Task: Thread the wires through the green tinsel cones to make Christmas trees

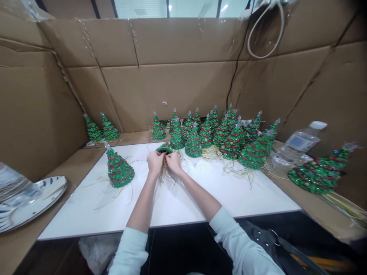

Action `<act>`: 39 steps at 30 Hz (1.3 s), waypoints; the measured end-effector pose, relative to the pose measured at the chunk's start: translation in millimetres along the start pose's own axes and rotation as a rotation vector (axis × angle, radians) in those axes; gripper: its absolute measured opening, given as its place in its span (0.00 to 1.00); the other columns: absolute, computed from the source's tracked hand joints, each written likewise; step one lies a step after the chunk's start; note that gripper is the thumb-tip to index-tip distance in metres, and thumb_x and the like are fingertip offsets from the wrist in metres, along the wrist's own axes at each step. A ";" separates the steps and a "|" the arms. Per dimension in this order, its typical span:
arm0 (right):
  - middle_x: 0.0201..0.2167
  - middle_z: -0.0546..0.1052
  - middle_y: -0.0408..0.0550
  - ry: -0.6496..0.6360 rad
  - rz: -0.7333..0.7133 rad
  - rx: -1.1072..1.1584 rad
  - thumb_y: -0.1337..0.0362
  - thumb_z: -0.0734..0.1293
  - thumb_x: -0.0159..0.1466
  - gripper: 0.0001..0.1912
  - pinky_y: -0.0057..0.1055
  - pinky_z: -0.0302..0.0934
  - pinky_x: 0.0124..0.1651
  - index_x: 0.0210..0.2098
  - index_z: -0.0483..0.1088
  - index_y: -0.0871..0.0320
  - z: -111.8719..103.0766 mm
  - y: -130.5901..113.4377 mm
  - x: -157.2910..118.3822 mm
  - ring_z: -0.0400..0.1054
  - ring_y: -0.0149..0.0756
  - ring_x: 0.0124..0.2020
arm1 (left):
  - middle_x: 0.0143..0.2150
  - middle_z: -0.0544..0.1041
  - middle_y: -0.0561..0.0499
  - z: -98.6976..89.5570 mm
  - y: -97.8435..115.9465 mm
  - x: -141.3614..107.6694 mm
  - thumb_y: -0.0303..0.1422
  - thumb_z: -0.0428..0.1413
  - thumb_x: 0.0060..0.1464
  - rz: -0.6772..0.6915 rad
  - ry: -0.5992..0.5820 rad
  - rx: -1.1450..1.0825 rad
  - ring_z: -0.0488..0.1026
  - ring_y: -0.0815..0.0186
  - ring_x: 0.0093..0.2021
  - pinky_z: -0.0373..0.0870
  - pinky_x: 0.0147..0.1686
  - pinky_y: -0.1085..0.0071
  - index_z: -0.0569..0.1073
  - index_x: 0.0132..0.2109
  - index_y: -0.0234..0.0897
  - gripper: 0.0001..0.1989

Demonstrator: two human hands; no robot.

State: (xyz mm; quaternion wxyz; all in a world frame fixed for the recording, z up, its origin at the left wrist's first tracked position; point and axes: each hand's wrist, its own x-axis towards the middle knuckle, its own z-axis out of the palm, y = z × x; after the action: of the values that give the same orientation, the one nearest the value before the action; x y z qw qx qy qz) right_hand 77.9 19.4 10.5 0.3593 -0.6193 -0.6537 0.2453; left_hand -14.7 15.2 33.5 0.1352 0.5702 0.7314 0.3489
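Green tree [164,146] tipped in both hands, mid-frame, its dark base facing the camera.
Fingers of the left hand [155,162] and right hand [173,162] pinch its rim above yellowish strands [163,173]; a lone tree [119,169] stands centre-left on the white tabletop [91,212], a cluster of trees [205,134] behind, centre-right.

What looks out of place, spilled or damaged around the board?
No damage is visible. The loose yellowish strands scattered around the miniature Christmas trees on the white board look untidy. The plastic bottle and tree at far right appear to lean, though that may be lens distortion.
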 end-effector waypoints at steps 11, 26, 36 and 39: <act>0.15 0.72 0.42 0.072 0.222 0.329 0.64 0.60 0.55 0.12 0.22 0.60 0.31 0.28 0.75 0.58 10.6 -3.7 -6.8 0.68 0.29 0.23 | 0.21 0.74 0.49 11.3 -23.7 11.3 0.32 0.58 0.36 -0.253 -0.075 -0.729 0.71 0.69 0.24 0.66 0.30 0.72 0.74 0.29 0.29 0.11; 0.18 0.73 0.41 -0.157 0.249 0.980 0.72 0.65 0.49 0.08 0.20 0.59 0.20 0.30 0.65 0.61 -44.4 2.1 -16.0 0.63 0.24 0.16 | 0.28 0.78 0.46 -3.8 -22.5 3.8 0.33 0.62 0.34 -0.002 -0.442 -1.124 0.73 0.68 0.29 0.67 0.35 0.71 0.76 0.31 0.31 0.13; 0.35 0.78 0.48 -0.090 0.060 1.043 0.66 0.69 0.47 0.13 0.22 0.63 0.29 0.34 0.73 0.59 -55.8 8.5 -12.5 0.71 0.29 0.32 | 0.32 0.77 0.48 -0.3 -16.6 -3.6 0.33 0.66 0.32 -0.027 -0.327 -1.251 0.74 0.63 0.36 0.71 0.39 0.62 0.73 0.33 0.33 0.17; 0.28 0.77 0.48 0.046 0.061 0.986 0.59 0.70 0.48 0.13 0.22 0.61 0.26 0.30 0.73 0.61 -55.2 12.0 -10.6 0.69 0.29 0.28 | 0.30 0.76 0.47 -0.9 -16.0 -2.8 0.41 0.63 0.36 -0.060 -0.342 -1.236 0.73 0.62 0.37 0.71 0.37 0.60 0.73 0.32 0.33 0.18</act>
State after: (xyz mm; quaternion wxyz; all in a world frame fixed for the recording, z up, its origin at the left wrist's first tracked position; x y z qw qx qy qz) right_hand 127.9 3.4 33.9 0.6164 -0.3997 -0.4333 0.5221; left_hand -26.1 10.6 23.0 0.5633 0.4141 0.3790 0.6062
